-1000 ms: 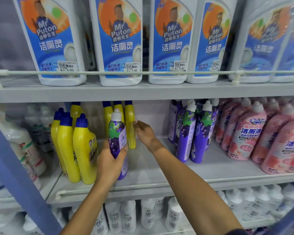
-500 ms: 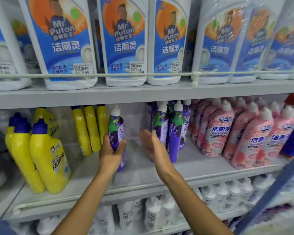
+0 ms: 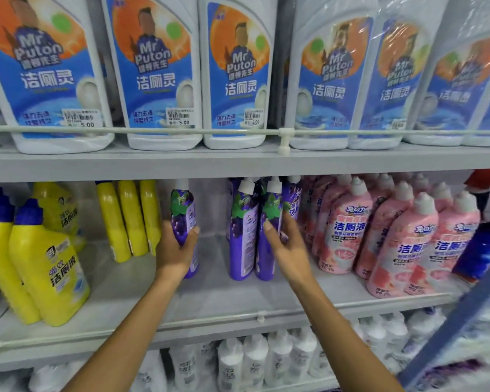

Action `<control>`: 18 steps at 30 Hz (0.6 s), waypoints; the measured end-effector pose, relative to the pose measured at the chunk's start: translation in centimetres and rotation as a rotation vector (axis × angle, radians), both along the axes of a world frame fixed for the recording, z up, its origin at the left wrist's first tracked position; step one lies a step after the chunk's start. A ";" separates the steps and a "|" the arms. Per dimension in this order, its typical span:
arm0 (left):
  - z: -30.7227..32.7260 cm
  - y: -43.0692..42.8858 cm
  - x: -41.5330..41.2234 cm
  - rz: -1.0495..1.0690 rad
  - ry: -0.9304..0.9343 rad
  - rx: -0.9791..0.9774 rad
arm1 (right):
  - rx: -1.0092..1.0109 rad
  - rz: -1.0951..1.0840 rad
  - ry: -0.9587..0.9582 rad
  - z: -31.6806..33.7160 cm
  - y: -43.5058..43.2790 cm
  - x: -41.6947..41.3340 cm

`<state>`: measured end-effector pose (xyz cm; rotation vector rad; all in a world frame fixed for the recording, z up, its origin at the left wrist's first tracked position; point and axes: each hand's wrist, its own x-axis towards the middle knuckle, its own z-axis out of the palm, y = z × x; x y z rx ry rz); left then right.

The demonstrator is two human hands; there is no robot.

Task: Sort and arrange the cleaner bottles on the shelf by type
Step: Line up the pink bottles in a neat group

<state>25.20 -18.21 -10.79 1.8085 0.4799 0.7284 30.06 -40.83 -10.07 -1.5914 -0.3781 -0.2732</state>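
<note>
**Left hand.** The left hand [image 3: 176,251] holds a purple grape-label bottle [image 3: 183,219] around its lower body. The grip is closed on the bottle, with the thumb on the label side and the fingers wrapped behind. The bottle stands upright, white cap at 12 o'clock. It cannot be told whether its base rests on the middle shelf [image 3: 215,295].

**Right hand.** The right hand [image 3: 290,251] is at 3 o'clock of the held bottle. Its grip is wide and the fingers are nearly straight. The thumb lies on the front of the nearer bottle in the purple bottle group [image 3: 245,230], and the fingers reach along that bottle's right side. The hand holds nothing.

**Location of stock on the middle shelf.**
- The held bottle is apart from the purple bottle group, with bare shelf between them.
- At 9 o'clock of the held bottle, three slim yellow bottles [image 3: 130,219] stand side by side at the back.
- Further toward 9 o'clock, at the front edge, stand the yellow blue-capped bottles [image 3: 48,264].
- At 3 o'clock of the purple bottle group, just beside it, are the pink bottles [image 3: 348,230] in rows.
- At the far 3 o'clock edge is a dark blue bottle [image 3: 481,250], blurred.

**Adjacent shelves.** At 12 o'clock, white Mr Puton jugs [image 3: 159,75] stand behind a guard rail [image 3: 153,131]. At 6 o'clock, small white bottles [image 3: 255,360] fill the lower shelf.
</note>
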 end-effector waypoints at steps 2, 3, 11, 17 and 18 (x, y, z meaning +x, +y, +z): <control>0.1 -0.1 0.1 0.004 -0.012 0.001 | -0.041 -0.014 -0.044 -2.1 0.9 0.9; 0.2 -0.2 0.1 0.008 -0.012 -0.001 | -0.044 -0.029 -0.055 -2.6 1.2 1.0; 1.2 -6.8 -3.1 0.189 -0.343 0.390 | -0.043 -0.006 -0.075 -3.6 1.1 1.7; 0.5 -10.9 0.1 -0.141 -0.289 0.226 | -0.071 0.004 -0.094 -4.0 1.2 2.3; 0.4 -10.7 0.7 -0.156 -0.277 0.172 | -0.067 0.009 -0.089 -4.1 1.1 2.4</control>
